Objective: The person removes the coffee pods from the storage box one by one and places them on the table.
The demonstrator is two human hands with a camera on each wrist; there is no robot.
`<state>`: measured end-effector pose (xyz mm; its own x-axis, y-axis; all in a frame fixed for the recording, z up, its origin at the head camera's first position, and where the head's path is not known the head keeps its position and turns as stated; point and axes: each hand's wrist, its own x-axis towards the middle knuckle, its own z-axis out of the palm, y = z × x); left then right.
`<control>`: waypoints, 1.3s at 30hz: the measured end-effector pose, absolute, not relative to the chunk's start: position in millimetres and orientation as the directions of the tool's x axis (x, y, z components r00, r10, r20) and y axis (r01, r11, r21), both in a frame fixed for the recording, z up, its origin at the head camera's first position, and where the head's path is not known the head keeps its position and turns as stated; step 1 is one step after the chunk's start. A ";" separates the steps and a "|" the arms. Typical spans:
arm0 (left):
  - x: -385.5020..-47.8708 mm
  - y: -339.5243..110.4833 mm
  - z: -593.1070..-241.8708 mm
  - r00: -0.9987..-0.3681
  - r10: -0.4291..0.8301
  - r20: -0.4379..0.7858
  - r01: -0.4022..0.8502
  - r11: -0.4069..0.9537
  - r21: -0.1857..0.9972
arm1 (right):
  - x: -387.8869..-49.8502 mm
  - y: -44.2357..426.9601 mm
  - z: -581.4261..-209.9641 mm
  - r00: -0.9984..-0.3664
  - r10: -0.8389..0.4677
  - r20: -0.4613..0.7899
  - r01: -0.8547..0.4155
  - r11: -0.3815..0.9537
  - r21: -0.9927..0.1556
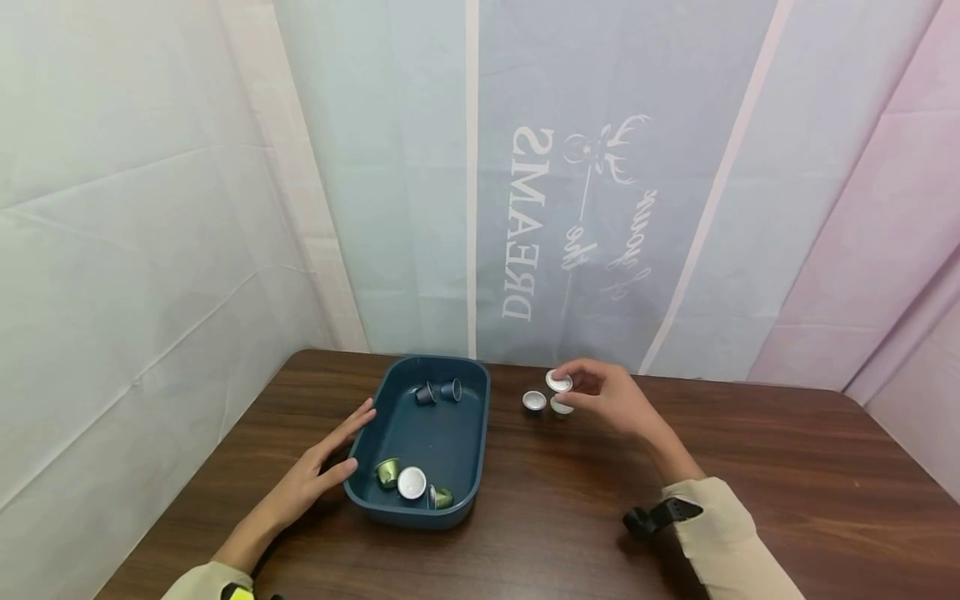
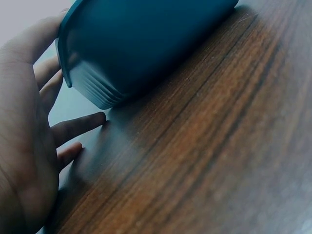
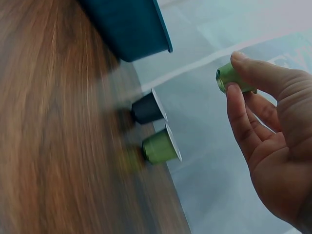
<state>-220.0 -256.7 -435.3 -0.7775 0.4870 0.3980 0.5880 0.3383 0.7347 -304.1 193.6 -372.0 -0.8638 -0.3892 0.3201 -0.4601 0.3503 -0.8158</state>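
My right hand pinches a green coffee capsule between thumb and fingers, raised above the table. Just beneath it in the head view, two more capsules stand lid up: a dark one and a green one. The fairly straight fingers of my left hand lie along the left side of a dark blue bin, touching its rim. Inside the bin, two dark capsules lie at the far end. Two green capsules and a capsule showing its silver lid are at the near end.
Everything stands on a dark wood-grain table. A printed cloth hangs along the table's back edge, and a pale cloth hangs on the left. A black strap device is on my right wrist.
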 end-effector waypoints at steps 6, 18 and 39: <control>-219.8 -256.6 -435.1 -0.779 0.489 0.393 0.585 0.342 0.735 | -304.2 208.6 -377.3 -0.874 -0.360 0.327 -0.450 0.341 -0.826; -220.2 -258.0 -434.5 -0.761 0.495 0.419 0.607 0.315 0.730 | -297.6 229.0 -385.3 -0.905 -0.324 0.276 -0.389 0.365 -0.846; -221.1 -257.6 -435.4 -0.779 0.487 0.396 0.584 0.333 0.740 | -311.1 246.1 -423.8 -0.939 -0.282 0.195 -0.306 0.435 -0.847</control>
<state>-221.1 -257.6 -435.4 -0.7787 0.4865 0.3962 0.5844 0.3327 0.7401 -311.1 246.1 -423.8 -0.9394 -0.2818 0.1952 -0.3064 0.4348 -0.8468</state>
